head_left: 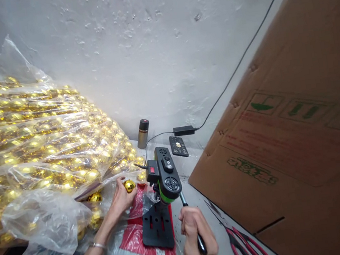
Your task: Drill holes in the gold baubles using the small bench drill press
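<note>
"What's hard to see from your end?"

"The head of the bench drill press point(168, 172) hides most of what's beneath it from me. The scissors point(248, 245) are cut off at the near edge, the plastic sack of gold balls point(41, 133) at the left."

"And the fingers?"

"I see the left hand point(122, 198) pinching a gold mirrored ball point(129, 186), just left of the press; the right hand point(198, 238) wraps the lever point(201, 245), fingertips partly hidden."

"Which way do things point?"

"The press head runs far to near; the lever slants near and right. The ball's round, so I can't tell its axis."
</note>
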A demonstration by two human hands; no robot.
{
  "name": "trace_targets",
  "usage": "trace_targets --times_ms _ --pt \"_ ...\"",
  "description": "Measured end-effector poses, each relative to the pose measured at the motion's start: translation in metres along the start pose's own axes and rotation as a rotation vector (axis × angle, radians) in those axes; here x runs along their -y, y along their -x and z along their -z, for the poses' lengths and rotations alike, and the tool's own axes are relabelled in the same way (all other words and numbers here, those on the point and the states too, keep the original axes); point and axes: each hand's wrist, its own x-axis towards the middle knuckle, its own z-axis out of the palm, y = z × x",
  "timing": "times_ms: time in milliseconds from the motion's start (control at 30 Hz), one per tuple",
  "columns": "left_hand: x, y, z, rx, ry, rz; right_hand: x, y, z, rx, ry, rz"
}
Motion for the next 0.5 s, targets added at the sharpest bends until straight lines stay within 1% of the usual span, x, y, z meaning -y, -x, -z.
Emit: trace_targets --times_ms 67,133,233,267,333,400,500 --pt "0.001 0.026 0.002 0.034 0.098 -0.077 0.003 -0.002 0.0 -0.001 0.005 -0.004" --pt "0.0 0.052 0.004 0.092 0.206 -0.195 0.006 -0.005 0.0 -0.003 0.011 -0.004" --pt "-0.005 0.079 0.003 0.203 0.258 -0.327 0.009 -0.007 0.0 0.002 0.024 -0.007" --pt "-0.007 0.084 0.001 0.248 0.247 -0.341 0.01 -0.008 0.001 0.006 0.029 -0.011" --pt "-0.01 0.088 -0.002 0.33 0.199 -0.318 0.01 -0.008 0.002 0.012 0.038 -0.018" --pt "-0.015 0.086 -0.005 0.384 0.13 -0.273 0.01 -0.008 0.003 0.021 0.047 -0.017" --pt "-0.028 0.077 -0.005 0.448 0.023 -0.262 0.01 -0.007 0.004 0.034 0.062 -0.016"
